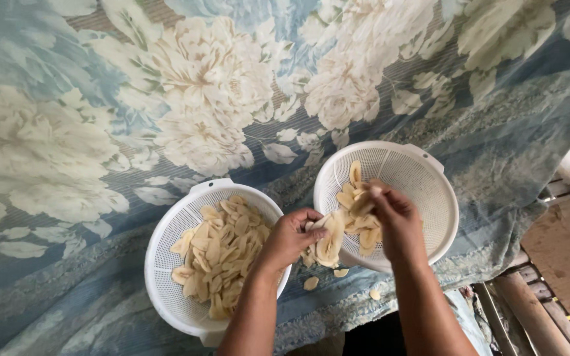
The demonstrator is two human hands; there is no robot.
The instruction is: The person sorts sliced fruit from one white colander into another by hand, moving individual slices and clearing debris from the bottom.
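Head view, looking down. I see my left hand [291, 236] at about 6 o'clock in the frame, fingers curled and closed around a small cluster of pale yellow, thin oval slices [326, 242]; the slices fan out from the fingertips toward 3 o'clock. My right hand [397, 221] sits just beside it, toward 3 o'clock, its fingers bent and pinching the same kind of slices [362, 204] at the near rim of the right-hand white perforated plastic colander [430, 198]. The two hands almost meet, and the held slices bridge the gap between them.

The right colander lies at about 4 o'clock from frame centre and holds a small heap of slices under and just beyond my right fingers; most of its mesh bottom is bare. A second white perforated plastic colander [166, 264] lies at about 7 o'clock, just beside my left wrist, and carries a thick heap of slices [222, 254].

A few loose slices [311, 283] lie on the blue-grey cloth printed with large cream flowers [100, 132], directly below the hands at 6 o'clock. The cloth covers most of the frame. At 4 to 5 o'clock, wooden slats [562, 264] show past its edge.
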